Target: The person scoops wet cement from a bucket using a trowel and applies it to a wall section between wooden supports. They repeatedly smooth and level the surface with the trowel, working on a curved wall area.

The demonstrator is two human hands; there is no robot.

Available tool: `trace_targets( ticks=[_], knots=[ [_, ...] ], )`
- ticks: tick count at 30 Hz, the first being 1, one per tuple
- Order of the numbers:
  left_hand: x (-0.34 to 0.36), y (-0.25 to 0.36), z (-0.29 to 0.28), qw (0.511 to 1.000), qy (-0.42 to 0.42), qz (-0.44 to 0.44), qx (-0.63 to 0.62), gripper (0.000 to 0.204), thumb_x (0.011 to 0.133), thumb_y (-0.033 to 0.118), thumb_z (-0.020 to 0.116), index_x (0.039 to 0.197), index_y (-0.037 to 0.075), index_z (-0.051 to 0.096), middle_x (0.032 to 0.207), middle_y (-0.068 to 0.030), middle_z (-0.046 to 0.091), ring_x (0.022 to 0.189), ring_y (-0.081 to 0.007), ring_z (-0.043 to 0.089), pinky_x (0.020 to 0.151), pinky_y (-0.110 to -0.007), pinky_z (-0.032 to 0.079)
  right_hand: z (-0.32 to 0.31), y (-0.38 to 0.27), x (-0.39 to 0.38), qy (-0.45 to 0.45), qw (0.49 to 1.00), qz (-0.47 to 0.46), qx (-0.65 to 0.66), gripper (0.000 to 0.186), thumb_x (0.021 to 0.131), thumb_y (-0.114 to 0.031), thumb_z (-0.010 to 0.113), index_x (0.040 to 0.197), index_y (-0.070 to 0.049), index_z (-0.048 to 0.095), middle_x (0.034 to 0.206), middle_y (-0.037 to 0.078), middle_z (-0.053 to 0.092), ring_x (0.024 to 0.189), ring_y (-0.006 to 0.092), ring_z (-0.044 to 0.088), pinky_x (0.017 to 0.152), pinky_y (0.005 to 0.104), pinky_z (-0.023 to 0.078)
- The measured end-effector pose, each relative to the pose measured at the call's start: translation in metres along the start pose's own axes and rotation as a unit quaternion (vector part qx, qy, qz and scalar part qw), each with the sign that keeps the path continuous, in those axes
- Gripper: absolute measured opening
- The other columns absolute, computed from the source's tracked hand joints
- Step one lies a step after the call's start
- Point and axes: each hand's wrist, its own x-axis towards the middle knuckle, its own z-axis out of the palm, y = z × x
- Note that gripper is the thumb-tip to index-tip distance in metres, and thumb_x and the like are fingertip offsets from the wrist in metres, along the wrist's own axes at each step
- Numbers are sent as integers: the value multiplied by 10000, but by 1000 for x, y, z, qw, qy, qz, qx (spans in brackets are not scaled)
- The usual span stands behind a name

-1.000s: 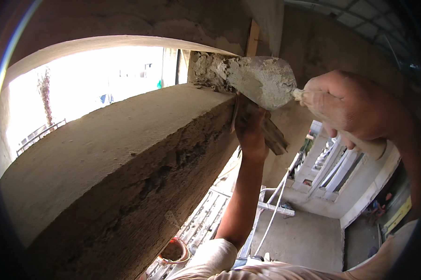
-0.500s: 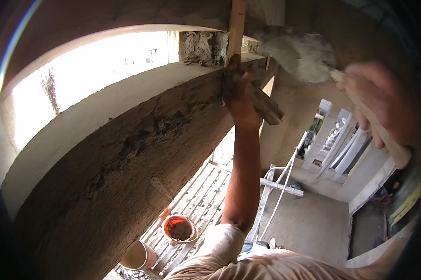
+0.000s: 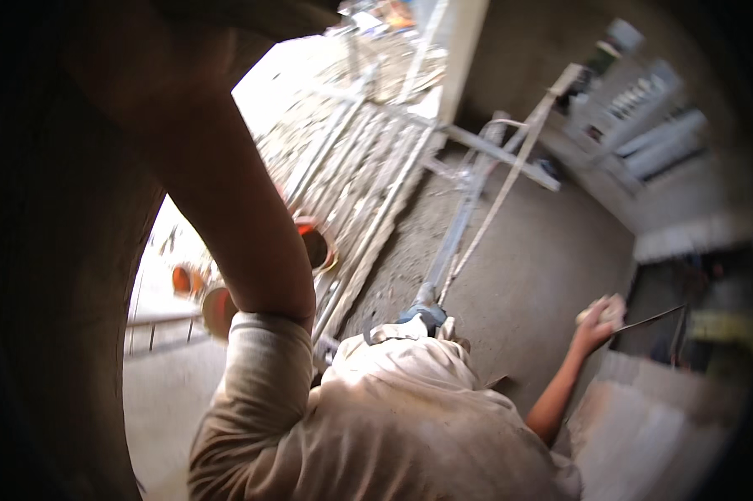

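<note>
Head view: out low, the right hand [image 3: 595, 324] grasps what looks like a trowel [image 3: 650, 319], blade edge-on, well apart from the shadowed wall [image 3: 51, 267], so nothing's being spread. The left hand [image 3: 172, 63] is up in darkness; its grip, I can't tell. Dark contents in the orange bucket [image 3: 308, 225] suggest material left; finished surface can't be judged.

I'm on what looks like a building site: below me spread a bare grey floor [image 3: 552, 242], a rough slatted platform [image 3: 364, 171] and an orange-rimmed bucket [image 3: 310, 225].
</note>
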Motion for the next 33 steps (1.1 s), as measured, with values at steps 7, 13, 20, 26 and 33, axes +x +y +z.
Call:
trace_targets(
  ticks=[7, 13, 20, 26, 33],
  knots=[
    [-203, -2, -13, 865, -103, -299, 390, 483, 879, -8, 684, 1358, -2, 618, 1315, -160, 684, 1296, -242, 586, 1079, -387, 440, 86, 117, -238, -420, 791, 424, -136, 405, 889, -205, 673, 1223, 15, 607, 1162, 217, 711, 1042, 401, 685, 893, 505, 546],
    [-477, -9, -112, 569, 79, -745, 338, 425, 974, 101, 661, 1381, -6, 601, 1325, -123, 669, 964, -138, 654, 869, -300, 519, 263, -26, -213, -762, 628, 109, -115, 388, 907, -261, 585, 1256, -91, 594, 1232, 243, 647, 1120, 454, 626, 929, 546, 506],
    [-588, -48, -134, 514, 413, -748, -80, 745, 1003, 481, 587, 1582, 110, 301, 1507, -155, 483, 876, -177, 651, 742, -343, 594, 478, -158, -363, -862, 497, -91, -39, 219, 929, -148, 589, 1078, -15, 680, 1083, 246, 726, 1049, 419, 703, 858, 511, 576],
    [-704, -72, -171, 330, 556, -673, -360, 796, 973, 575, 596, 1599, 204, 275, 1546, -163, 438, 838, -193, 588, 659, -327, 532, 604, -240, -545, -855, 493, 13, -159, 347, 1008, -200, 492, 1228, -7, 679, 1266, 180, 697, 1186, 351, 674, 963, 452, 570],
    [-728, -49, -251, 298, 616, -592, -425, 803, 965, 539, 632, 1614, 261, 249, 1538, -216, 447, 737, -152, 490, 624, -305, 492, 657, -222, -668, -834, 520, 119, -138, 303, 967, -229, 593, 1132, 13, 673, 1064, 211, 727, 911, 315, 740, 748, 440, 607]
  ],
)
